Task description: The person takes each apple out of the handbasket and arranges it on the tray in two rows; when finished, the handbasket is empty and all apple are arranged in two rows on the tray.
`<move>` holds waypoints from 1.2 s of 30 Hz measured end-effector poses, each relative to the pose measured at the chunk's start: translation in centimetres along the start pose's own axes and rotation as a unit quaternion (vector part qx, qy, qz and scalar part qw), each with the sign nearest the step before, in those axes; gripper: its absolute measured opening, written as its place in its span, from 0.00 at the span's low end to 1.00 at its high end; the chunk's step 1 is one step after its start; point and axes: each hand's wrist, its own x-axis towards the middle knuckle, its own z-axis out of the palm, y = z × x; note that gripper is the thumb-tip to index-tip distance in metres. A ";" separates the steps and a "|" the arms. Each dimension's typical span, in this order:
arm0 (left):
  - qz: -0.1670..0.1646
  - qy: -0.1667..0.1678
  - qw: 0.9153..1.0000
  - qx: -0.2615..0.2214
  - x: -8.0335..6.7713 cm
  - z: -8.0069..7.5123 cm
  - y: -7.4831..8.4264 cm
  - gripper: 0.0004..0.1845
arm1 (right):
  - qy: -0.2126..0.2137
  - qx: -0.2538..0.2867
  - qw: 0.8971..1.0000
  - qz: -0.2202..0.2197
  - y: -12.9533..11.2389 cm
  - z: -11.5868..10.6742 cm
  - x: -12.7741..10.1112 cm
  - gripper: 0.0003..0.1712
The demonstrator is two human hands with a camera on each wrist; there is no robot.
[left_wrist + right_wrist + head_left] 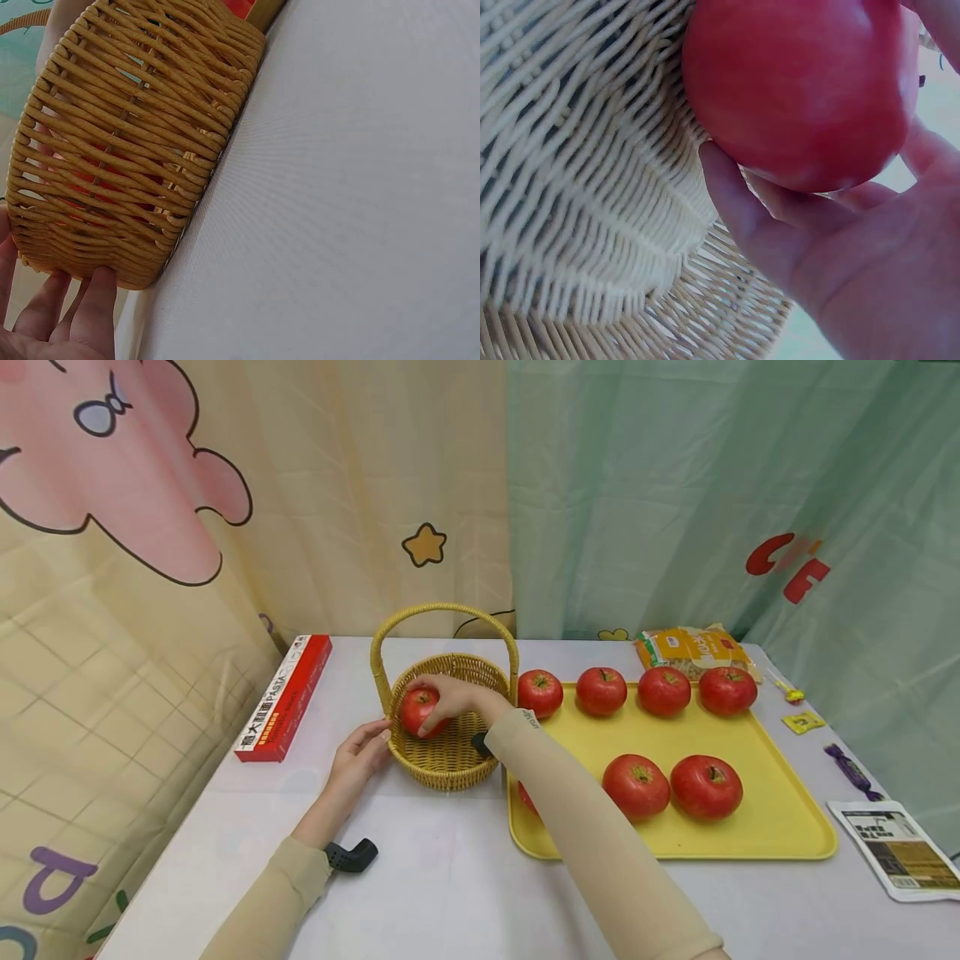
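A wicker basket (442,777) with a tall arched handle stands on the white table. My left hand (358,758) holds it at the left side, by the foot of the handle; in the left wrist view the fingertips (101,289) lie against the woven wall. My right hand (450,696) reaches into the basket from the right and grips a red apple (420,710). Thumb and fingers wrap that apple (802,90) close to the wicker in the right wrist view. Under the right forearm, the yellow tray (780,810) bears several more red apples (636,787).
At the left lies a red and white pasta box (285,702). Behind the tray is an orange food bag (697,650). Along the right edge sit a lollipop (792,695), a yellow sweet (803,722), a purple-wrapped candy (853,772) and a white pouch (900,852). Curtains hang behind.
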 end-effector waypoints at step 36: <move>-0.008 -0.011 1.000 0.012 0.3 -0.2 0.1 0.25 | 0.324 0.036 0.943 0.063 12.2 -11.5 -39.1 0.43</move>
